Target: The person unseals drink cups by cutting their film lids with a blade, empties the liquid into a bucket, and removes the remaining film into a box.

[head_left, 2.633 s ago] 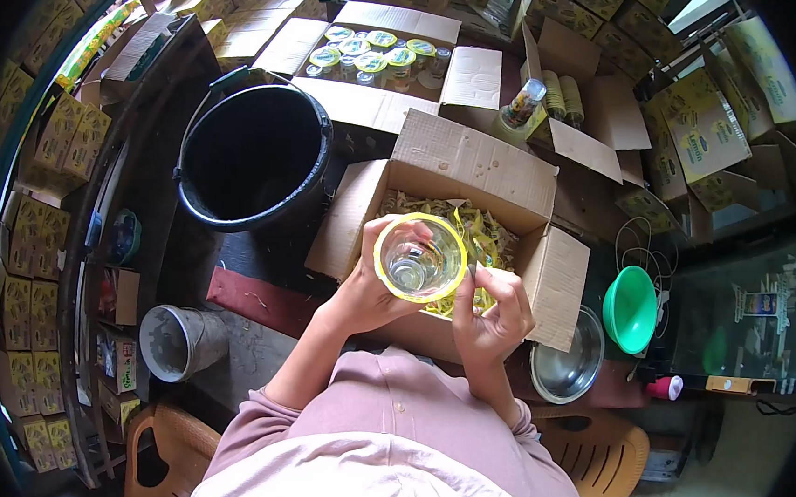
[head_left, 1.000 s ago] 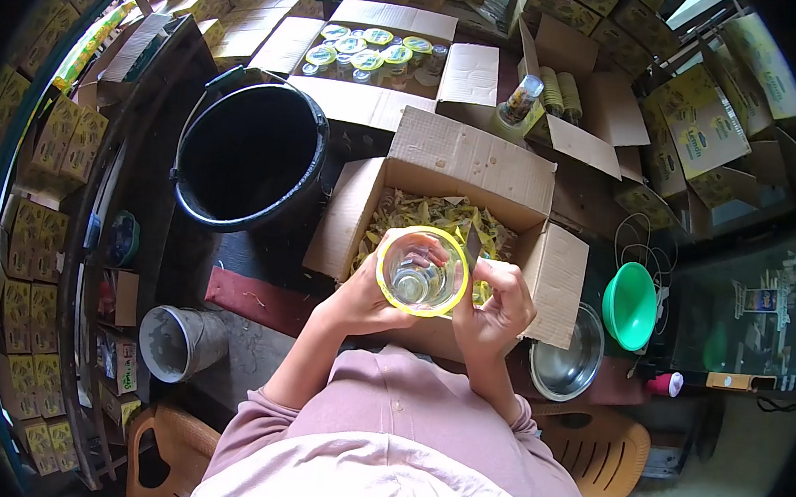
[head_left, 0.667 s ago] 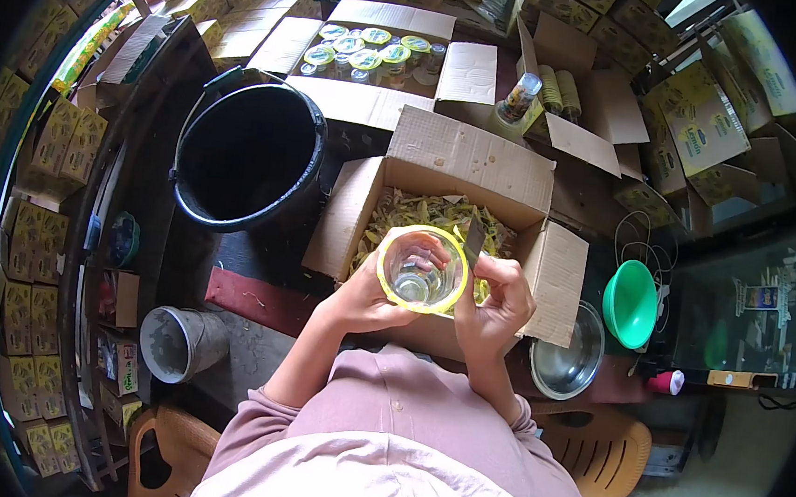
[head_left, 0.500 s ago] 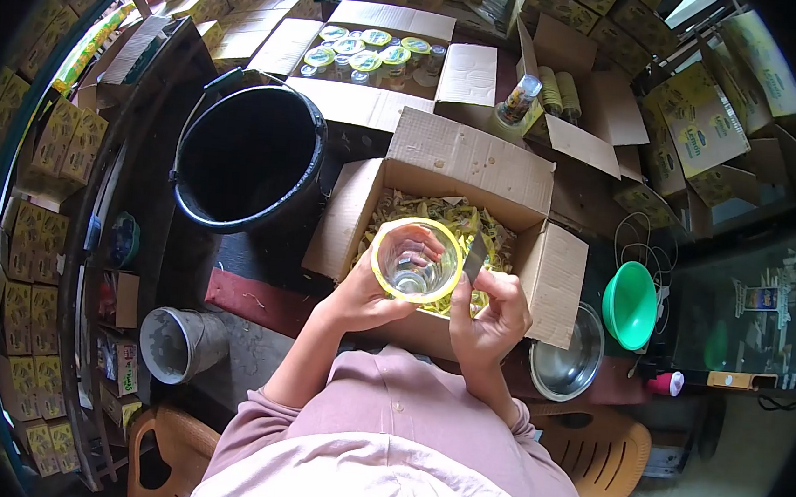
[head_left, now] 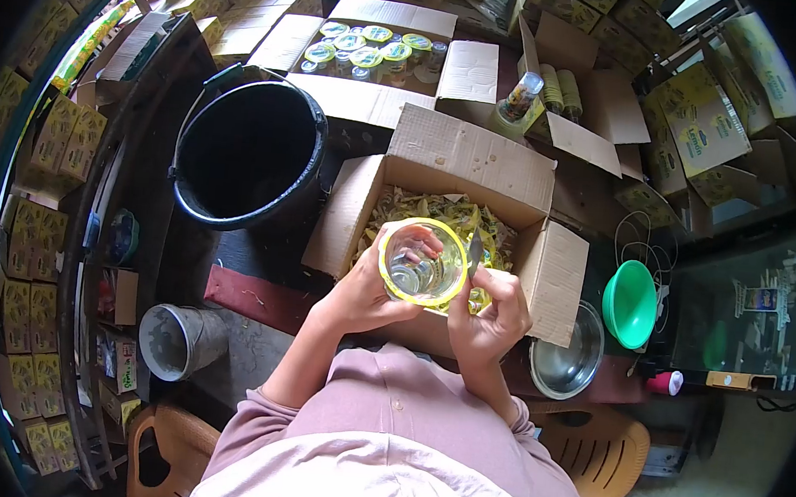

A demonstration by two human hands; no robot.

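Note:
A clear plastic cup with a yellow rim is in my left hand, its mouth facing up toward me. The fingers wrap round the cup's far side and show through its wall. My right hand pinches a small knife, its dark blade pointing up beside the cup's right rim. Whether the blade touches the rim I cannot tell. Both hands are over the near side of an open cardboard box, which holds a heap of yellow-green scraps.
A black bucket stands left of the box, with a grey bucket below it. To the right are a clear bowl and a green bowl. Behind, another carton holds several lidded cups.
The cup has shifted slightly right and tilted a little. The knife has turned, so its blade now looks narrower and more upright. Both hands keep their hold.

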